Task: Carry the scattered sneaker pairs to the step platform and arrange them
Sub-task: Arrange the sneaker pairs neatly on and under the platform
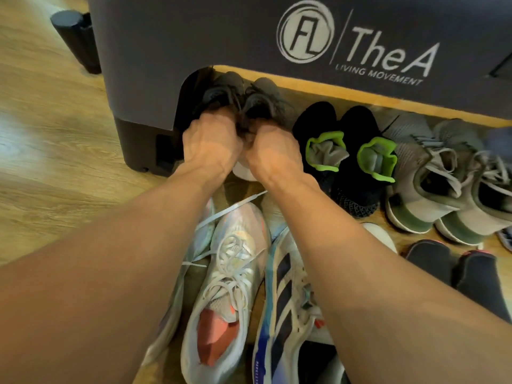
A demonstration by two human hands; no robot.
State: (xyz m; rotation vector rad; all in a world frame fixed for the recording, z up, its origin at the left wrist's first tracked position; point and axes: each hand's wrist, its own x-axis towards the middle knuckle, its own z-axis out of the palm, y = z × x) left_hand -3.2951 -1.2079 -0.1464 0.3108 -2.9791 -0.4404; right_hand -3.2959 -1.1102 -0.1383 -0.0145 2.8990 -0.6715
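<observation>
**Both hands on dark pair at platform's left end**

- Left hand (209,142) and right hand (273,151) sit side by side, nearly touching. Each has its fingers curled into the heel end of one shoe of the dark grey sneakers (241,95). The fingertips are hidden in the shoes.
- The toes of that pair point into the arched opening at the left end of the grey step platform (194,37), under its orange-trimmed lower edge. Contact with the floor: cannot tell, motion blur.
- Along the same edge, just right of the held pair: black pair with green collars (343,145), then grey-olive pair (443,176), toes toward the platform.
- On the wood floor (55,134) under the forearms: pale sneaker with orange insole (230,273) and white sneaker with dark stripes (282,286), side by side.
- Lower right: dark pair (448,267), partly covered by the right forearm.
- Black cylinder (74,31) stands at the platform's left corner.
</observation>
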